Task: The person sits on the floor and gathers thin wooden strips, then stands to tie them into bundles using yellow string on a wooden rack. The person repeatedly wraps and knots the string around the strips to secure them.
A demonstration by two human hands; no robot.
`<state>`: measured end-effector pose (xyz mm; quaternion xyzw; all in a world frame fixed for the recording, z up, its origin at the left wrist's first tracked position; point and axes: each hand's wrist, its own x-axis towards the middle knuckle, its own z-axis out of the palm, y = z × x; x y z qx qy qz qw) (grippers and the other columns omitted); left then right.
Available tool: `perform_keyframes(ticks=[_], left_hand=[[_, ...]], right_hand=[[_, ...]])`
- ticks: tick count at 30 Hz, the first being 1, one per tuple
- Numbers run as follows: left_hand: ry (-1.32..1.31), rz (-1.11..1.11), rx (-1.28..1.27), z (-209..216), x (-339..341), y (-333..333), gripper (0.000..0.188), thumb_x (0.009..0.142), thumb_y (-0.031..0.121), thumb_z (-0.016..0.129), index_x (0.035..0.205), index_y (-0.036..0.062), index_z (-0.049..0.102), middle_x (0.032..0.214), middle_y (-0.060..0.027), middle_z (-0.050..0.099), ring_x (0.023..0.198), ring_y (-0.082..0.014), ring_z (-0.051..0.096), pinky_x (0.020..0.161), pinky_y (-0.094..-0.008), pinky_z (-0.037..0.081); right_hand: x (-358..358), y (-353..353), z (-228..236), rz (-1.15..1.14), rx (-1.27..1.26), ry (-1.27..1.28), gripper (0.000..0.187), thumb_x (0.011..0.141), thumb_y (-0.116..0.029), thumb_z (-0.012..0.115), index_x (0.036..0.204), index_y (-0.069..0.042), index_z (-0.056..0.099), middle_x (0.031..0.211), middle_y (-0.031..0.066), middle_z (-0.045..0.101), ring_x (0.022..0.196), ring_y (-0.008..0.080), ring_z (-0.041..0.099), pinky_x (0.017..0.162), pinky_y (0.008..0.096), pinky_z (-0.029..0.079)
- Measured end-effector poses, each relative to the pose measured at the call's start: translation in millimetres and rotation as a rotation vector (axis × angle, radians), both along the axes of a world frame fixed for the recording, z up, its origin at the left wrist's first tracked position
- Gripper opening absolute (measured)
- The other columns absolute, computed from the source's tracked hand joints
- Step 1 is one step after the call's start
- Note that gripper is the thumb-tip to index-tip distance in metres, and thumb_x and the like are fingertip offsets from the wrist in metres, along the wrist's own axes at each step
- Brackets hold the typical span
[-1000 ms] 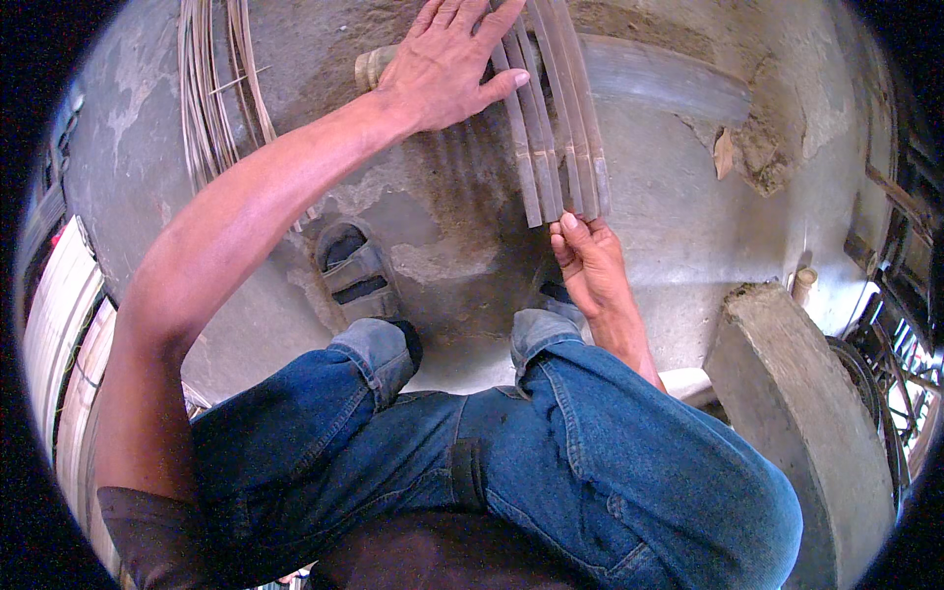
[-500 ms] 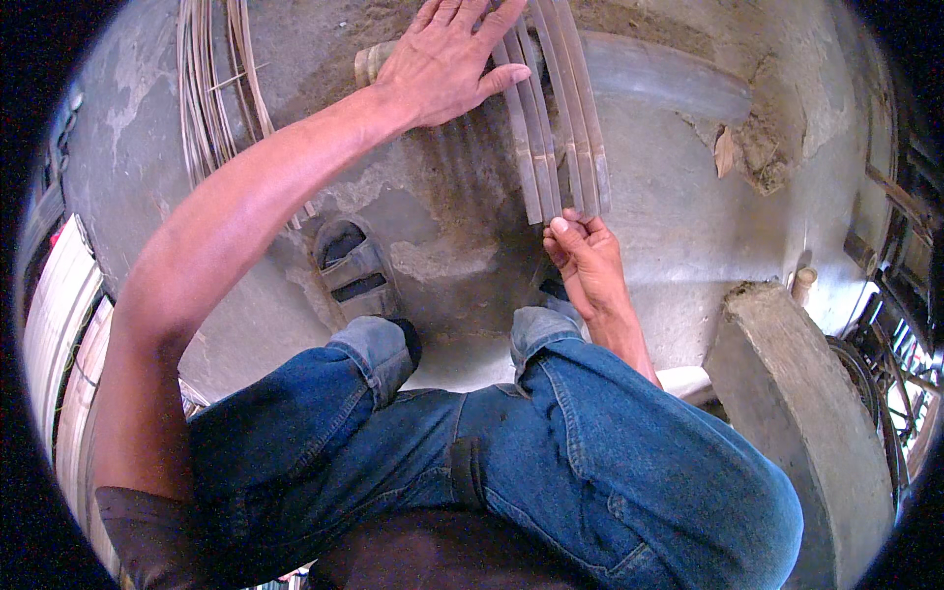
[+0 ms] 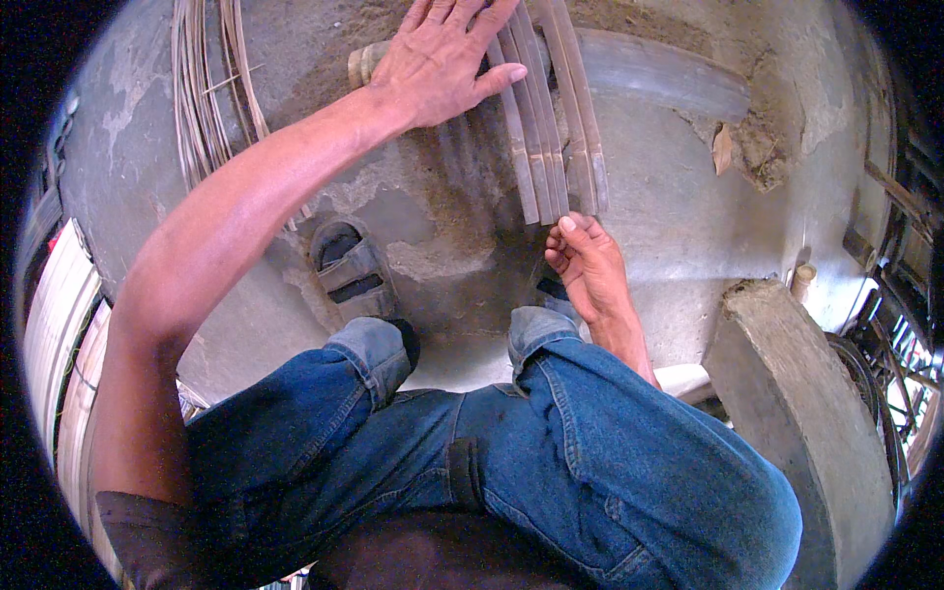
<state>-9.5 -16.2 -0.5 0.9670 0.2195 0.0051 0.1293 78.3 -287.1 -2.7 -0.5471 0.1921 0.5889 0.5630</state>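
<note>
This looks like a rough workshop, perhaps one at a home; which of the two is unclear. The bare grey floor [image 3: 649, 236] is worn, patched and strewn with brown dirt [image 3: 649, 22]. Material lies directly on it: flat brown strips [image 3: 539, 157] side by side across a rounded pole [image 3: 669, 77], and a bundle of thin sticks [image 3: 202, 98]. Long pale slats [image 3: 51, 305] fill the left edge; a heavy grey block [image 3: 801, 383] and dark bars [image 3: 893, 211] crowd the right.

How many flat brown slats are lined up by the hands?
5: a left group of three slats and, across a narrow gap, a right pair. More may be hidden under the left hand.
</note>
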Motion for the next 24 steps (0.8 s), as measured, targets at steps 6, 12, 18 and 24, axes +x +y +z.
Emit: perform_keyframes(ticks=[6,12,18,24], left_hand=[[0.032,0.017,0.059,2,1,-3,0.075,0.088,0.046,0.047,0.143,0.0017,0.021,0.15,-0.0208,0.014,0.139,-0.0365,0.012,0.111,-0.0493,0.017],[0.019,-0.076,0.099,4,5,1,0.072,0.089,0.044,0.046,0.143,0.0031,0.022,0.148,-0.0213,0.018,0.138,-0.0362,0.016,0.111,-0.0509,0.018],[0.003,-0.115,0.123,7,5,0,0.064,0.09,0.043,0.045,0.144,0.0148,0.025,0.147,-0.0225,0.021,0.136,-0.0369,0.021,0.109,-0.0538,0.02],[0.052,-0.142,0.196,10,6,-1,0.062,0.09,0.043,0.044,0.144,0.0193,0.025,0.146,-0.0232,0.021,0.136,-0.0369,0.023,0.106,-0.0568,0.022]], right_hand=[[10,-7,-6,-0.058,-0.006,0.02,0.015,0.088,-0.019,0.062,0.098,-0.008,0.059,0.083,0.0024,0.062,0.075,0.0125,0.059,0.065,0.0256,0.05],[9,-5,-3,-0.061,-0.05,0.017,0.013,0.089,-0.017,0.061,0.099,-0.008,0.059,0.083,0.0026,0.062,0.075,0.0121,0.058,0.064,0.0253,0.05],[22,-13,-7,-0.086,-0.076,-0.095,0.013,0.089,-0.018,0.061,0.097,-0.009,0.059,0.084,0.0033,0.061,0.073,0.0119,0.058,0.062,0.0247,0.05],[23,-2,-2,0.21,-0.233,-0.586,0.028,0.088,-0.027,0.062,0.108,-0.008,0.061,0.094,0.0073,0.06,0.083,0.0174,0.057,0.073,0.0302,0.048]])
